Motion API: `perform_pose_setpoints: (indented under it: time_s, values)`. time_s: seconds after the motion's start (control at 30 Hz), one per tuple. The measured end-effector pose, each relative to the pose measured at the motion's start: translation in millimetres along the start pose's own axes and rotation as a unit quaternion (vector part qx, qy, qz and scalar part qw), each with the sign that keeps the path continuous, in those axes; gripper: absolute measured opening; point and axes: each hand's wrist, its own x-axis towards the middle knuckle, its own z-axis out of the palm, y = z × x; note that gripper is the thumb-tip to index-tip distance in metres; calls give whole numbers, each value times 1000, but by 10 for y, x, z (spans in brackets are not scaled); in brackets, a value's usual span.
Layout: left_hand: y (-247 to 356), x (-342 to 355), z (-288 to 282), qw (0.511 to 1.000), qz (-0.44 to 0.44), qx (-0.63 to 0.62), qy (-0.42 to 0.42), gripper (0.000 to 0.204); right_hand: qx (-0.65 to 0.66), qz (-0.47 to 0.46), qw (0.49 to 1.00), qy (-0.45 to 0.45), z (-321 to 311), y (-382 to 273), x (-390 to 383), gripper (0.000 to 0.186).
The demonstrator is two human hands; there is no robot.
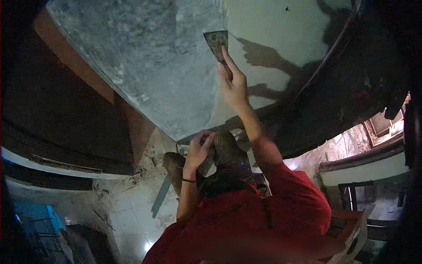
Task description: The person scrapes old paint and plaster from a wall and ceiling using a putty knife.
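My right hand (233, 83) grips a putty knife (216, 43) with a wide, stained blade, its forefinger stretched along the blade. The blade lies at the wall (176, 79), close to the line where a mottled grey part meets a smooth pale green part (277, 26). Lower down, my left hand (200, 152) is by my raised knee (231, 152), with a dark band round its wrist. Its fingers are curled together; whatever they may hold is hidden.
Debris lies on the tiled floor (129, 215) at lower left, with a grey strip (161, 196) beside my leg. A brown painted band (72, 57) borders the grey wall. At right is a bright opening (382, 125); a wooden piece of furniture (347, 222) stands at lower right.
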Motion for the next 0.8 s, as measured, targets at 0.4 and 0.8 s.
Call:
perform_pose_setpoints:
  time_s: [0.4,0.8]
  values:
    - [331,282,-55,998,57,-10,33,31,26,9,997,-65,16,121,-212,53]
    - [1441,1693,48,951,185,182,166,34,7,66,985,-156,-258,136,-133,55]
